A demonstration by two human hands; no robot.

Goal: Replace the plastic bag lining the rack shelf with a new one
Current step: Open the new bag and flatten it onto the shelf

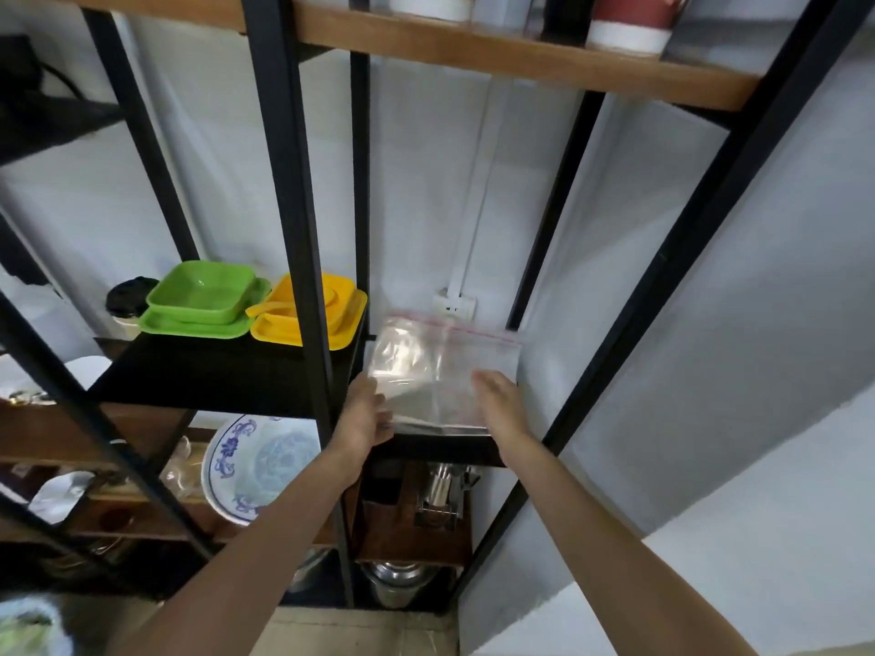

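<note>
Two bare hands reach into the black metal rack (303,220), both at a clear zip bag (438,371) w/ a red seal strip along its far edge. Bag lies flat on the small dark shelf (440,449) just right of the rack's front upright, covering most of it; near edge sits at the shelf's front lip. Left hand (362,416) is at the bag's near-left corner, fingers curled over that edge, so its grip looks partly closed on the bag, tho how firm is unclear. Right hand (499,404) lies palm-down on the bag's near-right part, fingers extended and flat, grip open, pressing not pinching; slightly blurred.

Left of that upright, on a wider black shelf: green square dishes (203,300) stacked, then yellow dishes (326,314) beside them, partly behind the upright. Below the bag's shelf: steel items (440,494) on a wooden level, and a blue-patterned plate (255,466) to their left. Above, a wooden shelf (521,54) carries red-and-white cups (629,21). On the wall behind the bag, a white socket (454,303).
</note>
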